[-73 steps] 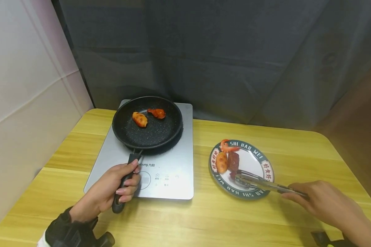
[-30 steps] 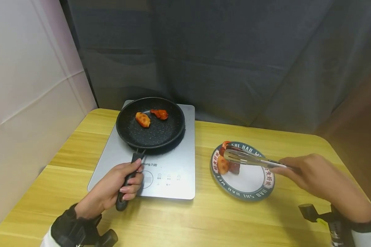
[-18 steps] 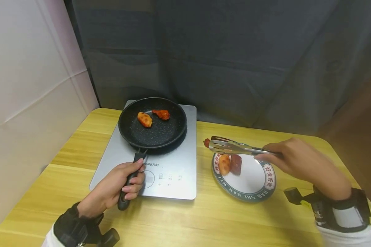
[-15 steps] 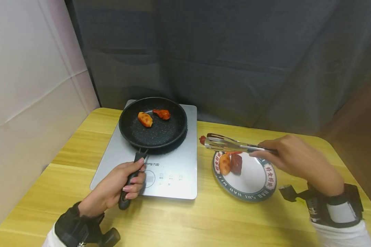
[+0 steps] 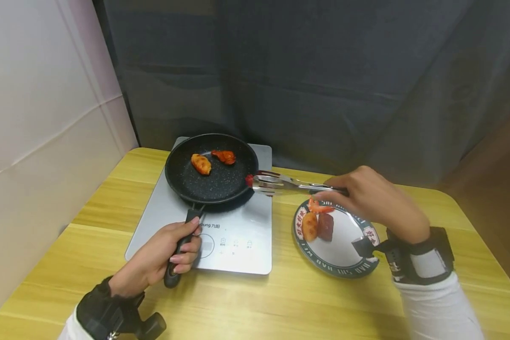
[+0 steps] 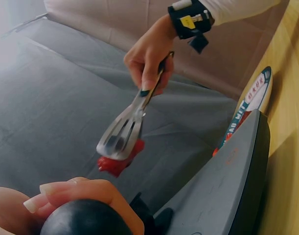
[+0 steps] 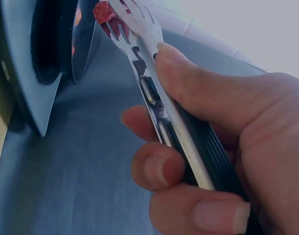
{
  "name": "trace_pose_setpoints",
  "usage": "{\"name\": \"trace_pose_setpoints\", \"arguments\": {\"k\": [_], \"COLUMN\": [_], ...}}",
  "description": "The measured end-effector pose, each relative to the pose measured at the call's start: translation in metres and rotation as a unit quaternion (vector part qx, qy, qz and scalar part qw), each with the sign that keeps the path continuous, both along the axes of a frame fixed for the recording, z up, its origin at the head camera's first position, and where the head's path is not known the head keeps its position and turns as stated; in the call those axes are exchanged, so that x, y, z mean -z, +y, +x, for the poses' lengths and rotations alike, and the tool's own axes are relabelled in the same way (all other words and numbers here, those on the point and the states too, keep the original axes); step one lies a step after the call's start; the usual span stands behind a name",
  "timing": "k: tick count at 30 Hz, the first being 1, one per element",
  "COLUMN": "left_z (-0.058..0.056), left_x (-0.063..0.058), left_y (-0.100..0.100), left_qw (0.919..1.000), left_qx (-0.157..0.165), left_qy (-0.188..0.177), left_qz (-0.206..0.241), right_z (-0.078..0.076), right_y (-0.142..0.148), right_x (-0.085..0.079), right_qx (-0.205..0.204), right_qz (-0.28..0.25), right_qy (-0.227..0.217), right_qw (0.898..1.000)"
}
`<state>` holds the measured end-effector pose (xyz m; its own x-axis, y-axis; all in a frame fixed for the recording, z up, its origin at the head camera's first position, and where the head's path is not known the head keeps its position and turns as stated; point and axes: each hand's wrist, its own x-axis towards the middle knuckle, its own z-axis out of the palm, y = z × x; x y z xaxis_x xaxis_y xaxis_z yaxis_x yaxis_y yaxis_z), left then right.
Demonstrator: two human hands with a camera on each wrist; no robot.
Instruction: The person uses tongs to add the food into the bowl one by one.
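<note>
My left hand (image 5: pixel 163 252) grips the black handle (image 5: pixel 172 277) of a frying pan (image 5: pixel 212 189), its fingers curled round it. In the pan lie a golden-brown wing piece (image 5: pixel 201 164) and a reddish drumstick (image 5: pixel 224 157). My right hand (image 5: pixel 365 198) holds metal food tongs (image 5: pixel 295 183), thumb on one arm and fingers on the other, as the right wrist view shows. Pinched between the slotted tips is a lumpy red piece of food (image 6: pixel 121 164). In the head view this piece overlaps the pan's right rim; the tongs' heads partly hide it.
The pan is on a silver induction cooker (image 5: pixel 246 255). To its right a green-rimmed plate (image 5: pixel 340 270) carries a shrimp (image 5: pixel 320 207), a golden-brown piece (image 5: pixel 310 227) and a brown meat block (image 5: pixel 325 227). A dark cloth (image 5: pixel 301 85) hangs behind the wooden table (image 5: pixel 238 307).
My right hand has lifted the red piece off the plate with the tongs and carried it left to the pan's rim. My left hand keeps its grip on the handle.
</note>
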<state>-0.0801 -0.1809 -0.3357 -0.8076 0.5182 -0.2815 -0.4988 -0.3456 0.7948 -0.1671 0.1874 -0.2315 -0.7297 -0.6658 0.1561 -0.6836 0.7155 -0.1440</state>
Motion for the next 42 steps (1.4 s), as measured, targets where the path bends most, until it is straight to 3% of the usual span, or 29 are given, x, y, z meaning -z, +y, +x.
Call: {"name": "trace_pose_setpoints", "arguments": {"k": [7, 14, 26, 33, 42], "left_z": [0.0, -0.001, 0.0, 0.001, -0.001], "left_x": [0.001, 0.003, 0.002, 0.003, 0.004], "left_y": [0.0, 0.001, -0.001, -0.004, -0.001], "left_qw": [1.0, 0.9999, 0.9999, 0.9999, 0.9999], "left_qx": [0.003, 0.004, 0.002, 0.003, 0.008], "left_qy": [-0.002, -0.002, -0.005, -0.001, 0.001], "left_qz": [0.006, 0.013, 0.013, 0.012, 0.015], "right_z": [-0.013, -0.023, -0.034, -0.039, -0.04], "right_y": [-0.031, -0.06, -0.103, -0.124, -0.146], "right_x": [-0.005, -0.002, 0.005, 0.019, 0.034], "right_qx": [-0.001, -0.053, -0.061, -0.047, 0.016], "right_qz": [0.013, 0.012, 0.005, -0.008, -0.029], "right_qy": [-0.042, -0.037, -0.044, -0.042, -0.107], "right_qw": [0.999, 0.998, 0.997, 0.998, 0.994]}}
